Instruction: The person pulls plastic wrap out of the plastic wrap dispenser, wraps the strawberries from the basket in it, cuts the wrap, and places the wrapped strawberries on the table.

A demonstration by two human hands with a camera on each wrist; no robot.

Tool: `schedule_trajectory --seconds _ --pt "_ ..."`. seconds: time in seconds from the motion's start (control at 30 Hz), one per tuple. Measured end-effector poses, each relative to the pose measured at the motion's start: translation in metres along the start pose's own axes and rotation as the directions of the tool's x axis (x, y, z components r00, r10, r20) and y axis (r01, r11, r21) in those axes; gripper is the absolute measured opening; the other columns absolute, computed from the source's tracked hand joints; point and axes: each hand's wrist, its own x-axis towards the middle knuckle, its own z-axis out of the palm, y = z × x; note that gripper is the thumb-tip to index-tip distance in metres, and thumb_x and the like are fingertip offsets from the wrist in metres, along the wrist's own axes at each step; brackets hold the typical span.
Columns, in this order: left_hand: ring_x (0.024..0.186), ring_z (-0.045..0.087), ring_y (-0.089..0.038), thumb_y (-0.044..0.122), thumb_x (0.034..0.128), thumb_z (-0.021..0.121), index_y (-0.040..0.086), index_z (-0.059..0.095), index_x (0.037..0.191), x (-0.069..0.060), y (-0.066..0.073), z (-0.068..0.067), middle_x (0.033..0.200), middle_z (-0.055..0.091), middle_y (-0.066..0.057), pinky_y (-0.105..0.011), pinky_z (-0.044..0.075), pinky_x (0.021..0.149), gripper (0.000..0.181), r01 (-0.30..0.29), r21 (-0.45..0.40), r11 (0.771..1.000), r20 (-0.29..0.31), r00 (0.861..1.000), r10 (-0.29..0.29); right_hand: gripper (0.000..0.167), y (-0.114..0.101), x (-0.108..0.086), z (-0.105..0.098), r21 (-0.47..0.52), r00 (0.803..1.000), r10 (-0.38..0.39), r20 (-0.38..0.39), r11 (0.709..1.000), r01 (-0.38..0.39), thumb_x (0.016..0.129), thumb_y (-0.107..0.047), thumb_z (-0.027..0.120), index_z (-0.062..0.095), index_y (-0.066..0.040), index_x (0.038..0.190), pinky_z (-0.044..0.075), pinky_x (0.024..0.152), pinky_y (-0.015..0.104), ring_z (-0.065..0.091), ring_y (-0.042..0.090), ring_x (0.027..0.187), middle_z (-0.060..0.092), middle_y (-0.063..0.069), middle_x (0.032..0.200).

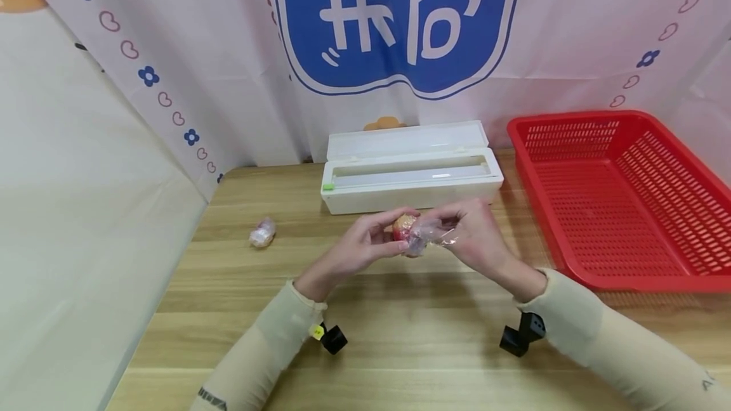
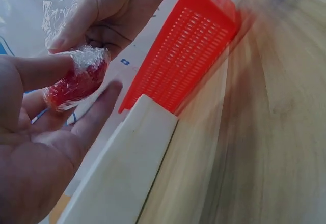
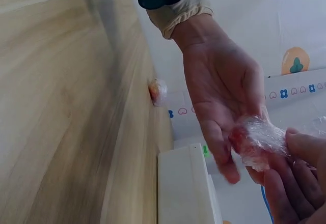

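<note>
Over the table, my left hand (image 1: 365, 243) holds a small round red-and-yellow fruit (image 1: 403, 227) between thumb and fingers. Clear cling film covers the fruit and bunches up on its right side. My right hand (image 1: 473, 238) pinches the gathered loose end of that cling film (image 1: 425, 233). Close up in the left wrist view, the wrapped fruit (image 2: 81, 79) looks mostly red, the film tight and wrinkled round it. The right wrist view shows the film (image 3: 267, 135) running from the fruit to my right fingers.
Behind the hands stands a white cling film dispenser box (image 1: 411, 192), its lid raised. A red perforated basket (image 1: 571, 265) is at the right. Another small film-wrapped piece (image 1: 263, 233) lies on the wooden table (image 1: 228, 309) at the left. A printed curtain (image 1: 228, 81) hangs behind.
</note>
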Motion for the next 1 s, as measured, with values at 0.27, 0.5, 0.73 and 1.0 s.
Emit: schedule_trajectory --seconds 0.27,0.5,0.73,1.0 --pt "0.105 0.068 -0.025 0.001 0.0881 0.071 0.007 0.049 0.139 0.002 0.002 0.008 0.13 0.056 -0.018 -0.036 0.06 0.088 0.056 0.034 -0.103 0.994 -0.023 0.999 -0.036 0.009 -0.003 0.0 0.001 -0.037 0.997 0.031 -0.064 0.999 -0.034 0.079 -0.012 0.083 0.08 -0.01 0.087 0.059 0.065 0.024 0.07 0.012 0.072 0.078 0.007 0.087" --pt "0.096 0.068 -0.018 -0.002 0.0918 0.065 0.006 0.051 0.138 0.006 0.0 0.009 0.126 0.057 -0.018 -0.031 0.061 0.083 0.049 0.024 -0.014 1.0 -0.078 0.997 -0.025 0.014 -0.004 0.001 -0.003 -0.023 0.996 0.082 0.019 0.996 -0.081 0.083 -0.016 0.08 0.079 -0.009 0.094 0.057 0.06 0.024 0.066 0.013 0.069 0.076 0.012 0.09" --pt "0.097 0.065 -0.02 0.004 0.0941 0.064 0.017 0.042 0.147 0.001 0.001 0.005 0.125 0.057 -0.016 -0.039 0.06 0.085 0.058 0.07 0.07 0.995 -0.039 0.997 -0.067 0.016 -0.006 0.001 -0.011 0.074 0.984 0.142 0.111 0.986 -0.151 0.091 -0.018 0.072 0.076 -0.005 0.1 0.058 0.056 0.03 0.067 0.017 0.066 0.074 0.013 0.084" --pt "0.105 0.066 -0.023 -0.001 0.0941 0.061 0.006 0.041 0.139 -0.002 0.001 0.003 0.13 0.055 -0.021 -0.032 0.06 0.086 0.05 0.005 -0.03 1.0 0.048 0.999 -0.003 0.016 -0.005 0.003 -0.008 0.093 0.994 0.112 0.018 0.989 -0.113 0.088 -0.014 0.075 0.077 0.0 0.094 0.061 0.06 0.029 0.069 0.014 0.062 0.075 0.016 0.08"
